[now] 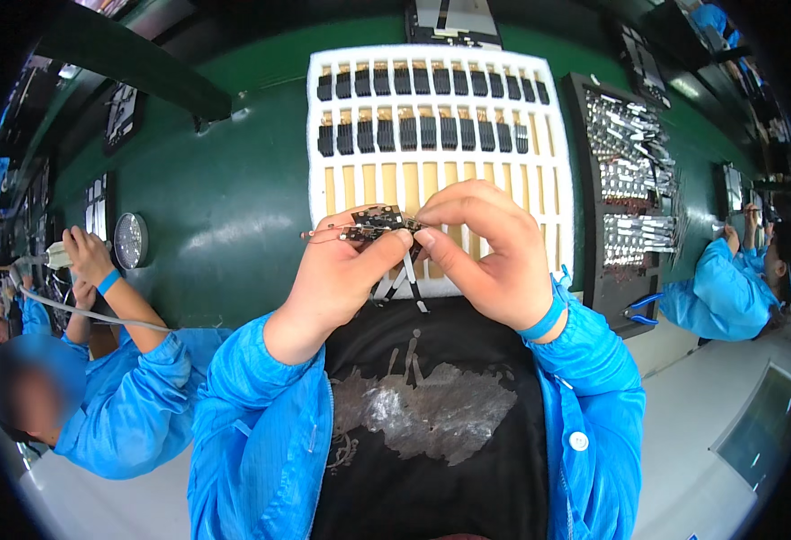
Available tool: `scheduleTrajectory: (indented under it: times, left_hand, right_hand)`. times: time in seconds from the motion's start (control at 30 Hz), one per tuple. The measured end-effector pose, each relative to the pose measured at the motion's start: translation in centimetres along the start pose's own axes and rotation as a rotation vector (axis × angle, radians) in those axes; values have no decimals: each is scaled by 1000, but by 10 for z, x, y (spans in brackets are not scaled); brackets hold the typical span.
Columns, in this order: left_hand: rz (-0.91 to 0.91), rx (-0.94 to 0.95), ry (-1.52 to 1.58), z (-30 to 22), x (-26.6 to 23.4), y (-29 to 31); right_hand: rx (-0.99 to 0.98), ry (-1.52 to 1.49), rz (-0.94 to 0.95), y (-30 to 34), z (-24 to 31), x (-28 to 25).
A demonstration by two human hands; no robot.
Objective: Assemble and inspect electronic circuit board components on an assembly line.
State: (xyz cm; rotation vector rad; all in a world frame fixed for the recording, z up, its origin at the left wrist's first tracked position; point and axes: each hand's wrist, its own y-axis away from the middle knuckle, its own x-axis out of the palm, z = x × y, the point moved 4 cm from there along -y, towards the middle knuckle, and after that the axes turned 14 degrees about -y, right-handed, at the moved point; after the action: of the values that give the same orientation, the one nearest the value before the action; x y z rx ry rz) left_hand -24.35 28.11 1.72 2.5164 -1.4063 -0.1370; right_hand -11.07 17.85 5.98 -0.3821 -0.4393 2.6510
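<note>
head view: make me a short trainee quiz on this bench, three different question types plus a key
1. Multiple choice: what are the left hand and right hand holding?
a) a screwdriver
b) small dark pieces
c) a round dish

2. True or false: the two far rows of the white foam tray hold black parts.

3. Fill the gap: the blue-handled tool lies to the ____ of the white foam tray.

Key: 1. b, gripped between fingers and thumbs. 2. True. 3. Right.
</note>
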Motion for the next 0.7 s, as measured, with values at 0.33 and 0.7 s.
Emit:
scheduleTrajectory:
  times: [0.33, 0.7]
  left_hand:
    - [-134, 113, -1, 4, -5, -2]
    - [-171, 164, 260, 13, -7, 3]
  right_hand:
    - [117, 5, -52, -3, 3, 0]
    - [183, 0, -95, 2, 10, 1]
